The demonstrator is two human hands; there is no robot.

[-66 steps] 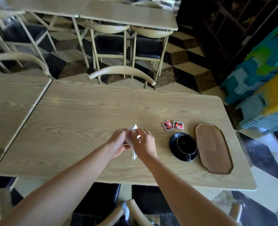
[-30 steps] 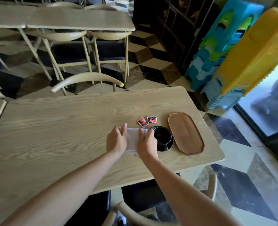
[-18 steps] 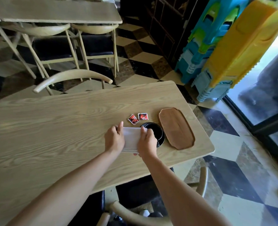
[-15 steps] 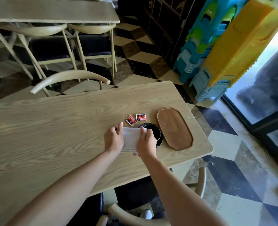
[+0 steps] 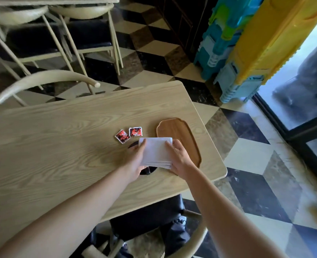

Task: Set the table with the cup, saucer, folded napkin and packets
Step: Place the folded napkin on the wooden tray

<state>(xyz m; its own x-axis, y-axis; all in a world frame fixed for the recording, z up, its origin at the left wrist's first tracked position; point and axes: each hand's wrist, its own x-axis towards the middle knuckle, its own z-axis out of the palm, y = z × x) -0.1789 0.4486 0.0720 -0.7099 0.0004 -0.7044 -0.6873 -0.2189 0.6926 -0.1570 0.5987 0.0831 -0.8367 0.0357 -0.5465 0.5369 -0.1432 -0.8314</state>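
A folded white napkin is held flat between both hands above the table. My left hand grips its left edge and my right hand its right edge. The black cup and saucer lie under the napkin and my left hand, almost fully hidden; only dark slivers show. Two red packets lie side by side on the light wooden table, just beyond the napkin. A brown wooden tray sits to the right, and the napkin's right edge overlaps its near-left part.
The table's right edge runs close to the tray. A curved chair back stands at the far side, and another chair sits below the near edge. Stacked plastic stools stand on the floor to the right.
Both hands have carried the folded napkin to the right, from beside the cup to over the cup and the tray's edge. The view has turned further right.
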